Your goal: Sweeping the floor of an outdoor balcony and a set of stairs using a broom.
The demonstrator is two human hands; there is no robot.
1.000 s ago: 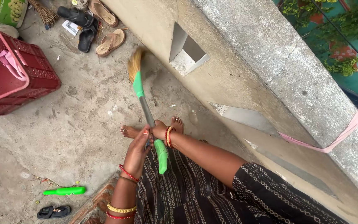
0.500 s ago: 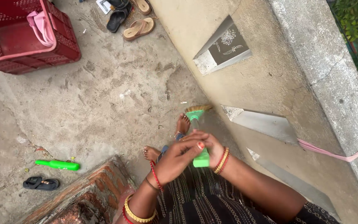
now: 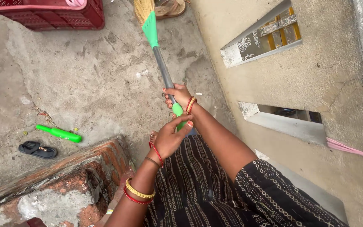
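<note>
1. Since half a second ago: straw broom with grey shaft and green plastic grip [image 3: 160, 63] swung from near the feet outward, bristles now beside red plastic crate [image 3: 64, 17].
2. Right hand [image 3: 177, 96]: closed around the shaft.
3. Left hand [image 3: 171, 136]: curled loosely on the grip's end.
4. Handling note: both hands firm, bristles flat on concrete floor [image 3: 85, 84].

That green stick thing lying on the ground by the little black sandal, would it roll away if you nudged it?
Probably a little. The green stick looks round and smooth like a plastic handle, so a sideways nudge should roll it. One end looks thicker, so it would likely curve rather than roll straight. The rough, gritty floor would probably stop it soon. It looks stiff and light.
</note>
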